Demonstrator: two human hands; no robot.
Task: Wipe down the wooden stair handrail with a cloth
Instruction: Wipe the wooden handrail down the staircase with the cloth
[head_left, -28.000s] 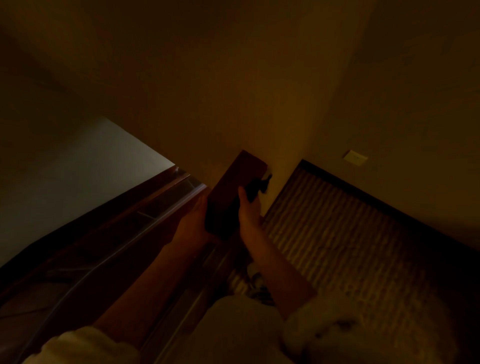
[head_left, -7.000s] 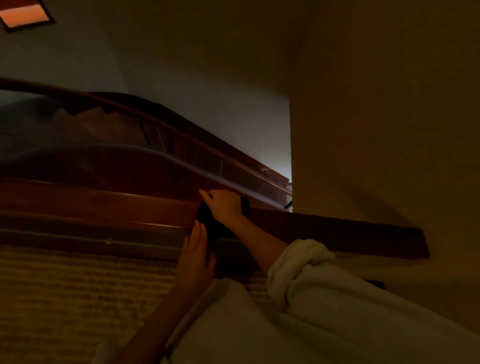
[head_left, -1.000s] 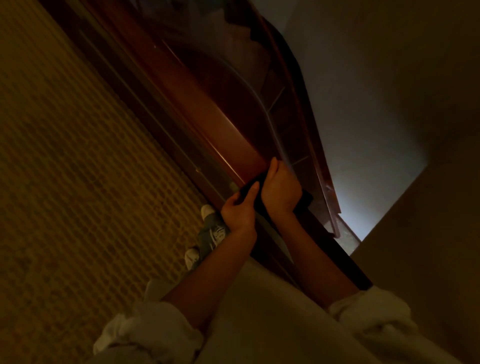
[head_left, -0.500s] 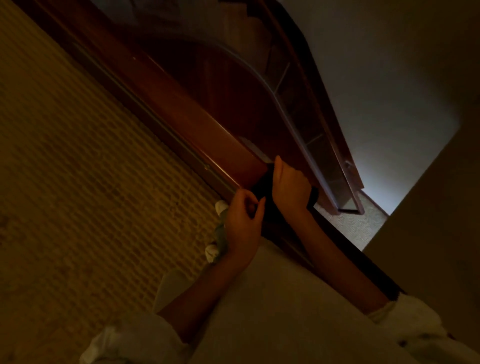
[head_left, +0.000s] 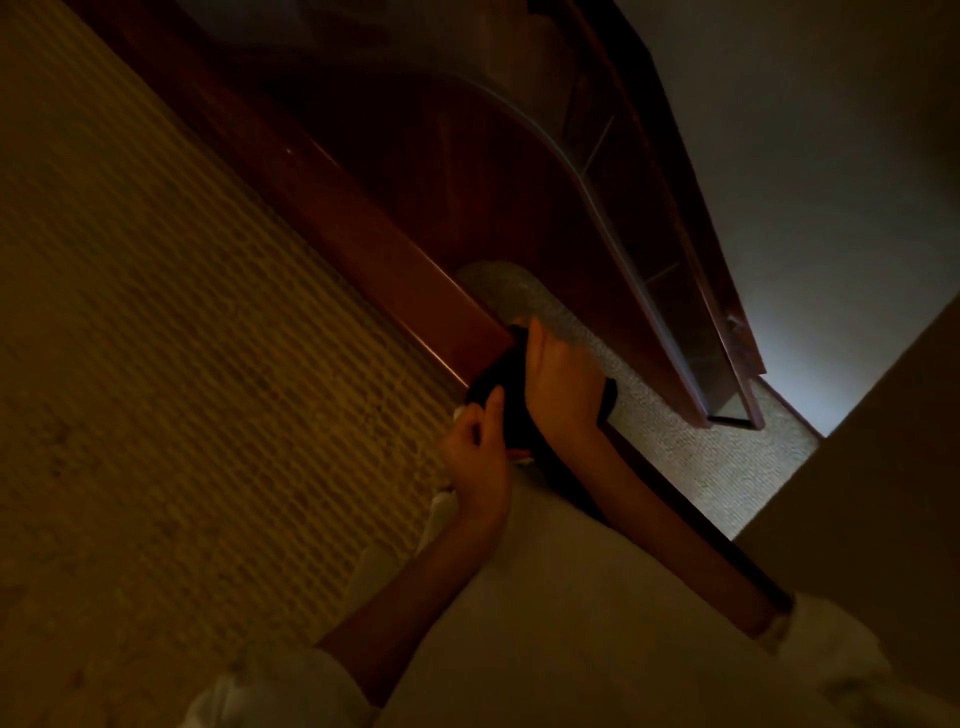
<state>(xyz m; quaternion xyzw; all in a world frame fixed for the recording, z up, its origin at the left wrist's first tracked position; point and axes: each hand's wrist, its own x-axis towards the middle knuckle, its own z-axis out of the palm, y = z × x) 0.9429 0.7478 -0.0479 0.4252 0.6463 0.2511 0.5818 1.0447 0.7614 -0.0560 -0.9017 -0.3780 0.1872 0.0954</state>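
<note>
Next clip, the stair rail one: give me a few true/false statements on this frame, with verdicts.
1. The right hand lies over the cloth on the handrail. True.
2. The cloth is white. False: it is dark, almost black.
3. The left hand hangs well away from the handrail. False: it is right beside the cloth, at the rail's near edge.
4. A striped carpet runs alongside the handrail. True.
</note>
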